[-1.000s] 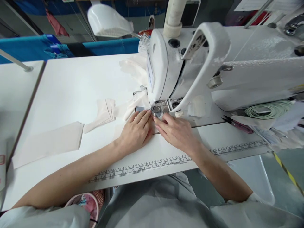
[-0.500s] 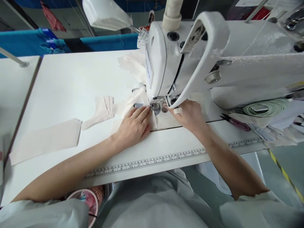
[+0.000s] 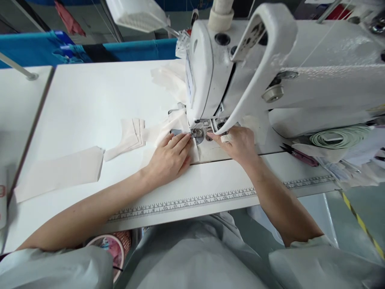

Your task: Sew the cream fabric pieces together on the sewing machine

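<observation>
My left hand [image 3: 171,156] lies flat on pale cream fabric [image 3: 162,130], with its fingertips beside the presser foot [image 3: 197,132] of a white sewing machine [image 3: 200,76]. Its fingers are stretched out and close together. On the other side of the foot, my right hand [image 3: 240,146] reaches under the machine's curved white guard [image 3: 270,52], next to a white ridged knob [image 3: 226,138]. Its thumb points toward the foot, while the guard and machine head hide most of the other fingers. Whether it grips anything is hidden.
Folded cream pieces [image 3: 130,136] and a long cream strip [image 3: 60,172] lie at left. At right are dark-tipped thread snips [image 3: 300,154] and a coiled pale green band [image 3: 339,136]. A printed ruler [image 3: 186,204] runs along the front edge. A pink basket [image 3: 120,249] stands below.
The view has shifted slightly. My right forearm has moved a little inward, to the left. Both hands stay at the presser foot, and the fabric looks unchanged.
</observation>
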The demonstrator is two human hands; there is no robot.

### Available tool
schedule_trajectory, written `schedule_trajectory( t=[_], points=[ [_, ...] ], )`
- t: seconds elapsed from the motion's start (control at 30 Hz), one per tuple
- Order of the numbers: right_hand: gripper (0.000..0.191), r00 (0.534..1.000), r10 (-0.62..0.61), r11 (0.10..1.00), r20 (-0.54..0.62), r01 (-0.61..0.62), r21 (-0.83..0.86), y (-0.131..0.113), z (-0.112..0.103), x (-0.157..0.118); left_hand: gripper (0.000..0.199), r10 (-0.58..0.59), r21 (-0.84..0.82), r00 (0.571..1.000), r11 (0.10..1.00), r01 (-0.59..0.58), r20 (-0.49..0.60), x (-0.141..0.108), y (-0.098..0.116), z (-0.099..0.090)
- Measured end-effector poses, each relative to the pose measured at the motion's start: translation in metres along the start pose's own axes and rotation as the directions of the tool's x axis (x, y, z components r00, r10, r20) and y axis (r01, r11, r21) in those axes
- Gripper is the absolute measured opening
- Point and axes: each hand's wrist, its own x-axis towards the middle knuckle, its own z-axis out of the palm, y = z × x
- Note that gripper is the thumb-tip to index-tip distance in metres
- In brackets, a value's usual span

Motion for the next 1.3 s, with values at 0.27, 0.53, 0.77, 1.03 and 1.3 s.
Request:
schedule_trajectory(
  t=[0.27, 0.53, 0.77, 1.03, 1.3],
  points=[
    [0.025, 0.946, -0.176, 0.958, 0.272, 0.101, 0.27, -0.014, -0.036, -0.008, 0.041, 0.098, 0.017, 0.98, 0.995, -0.096, -0.175, -0.01, 0.012, -0.015],
    [0.018, 0.914, -0.368, 0.878, 0.173, 0.281, 0.387, -0.016, -0.026, -0.017, 0.012, 0.197, 0.117, 0.971, 0.976, -0.182, -0.133, -0.015, 0.02, -0.018],
    [0.016, 0.881, -0.471, 0.86, 0.039, 0.449, 0.245, -0.018, -0.018, -0.026, 0.014, 0.214, 0.137, 0.962, 0.972, -0.192, -0.168, -0.014, 0.016, -0.023],
    [0.018, 0.831, -0.556, 0.828, -0.004, 0.555, 0.085, -0.028, -0.021, -0.023, 0.014, 0.166, 0.111, 0.974, 0.982, -0.15, -0.153, -0.009, 0.014, -0.015],
    [0.023, 0.804, -0.594, 0.804, 0.025, 0.592, 0.057, -0.027, -0.019, -0.021, 0.019, 0.005, -0.172, 0.981, 0.984, -0.038, -0.193, -0.006, 0.004, -0.009]
  ],
)
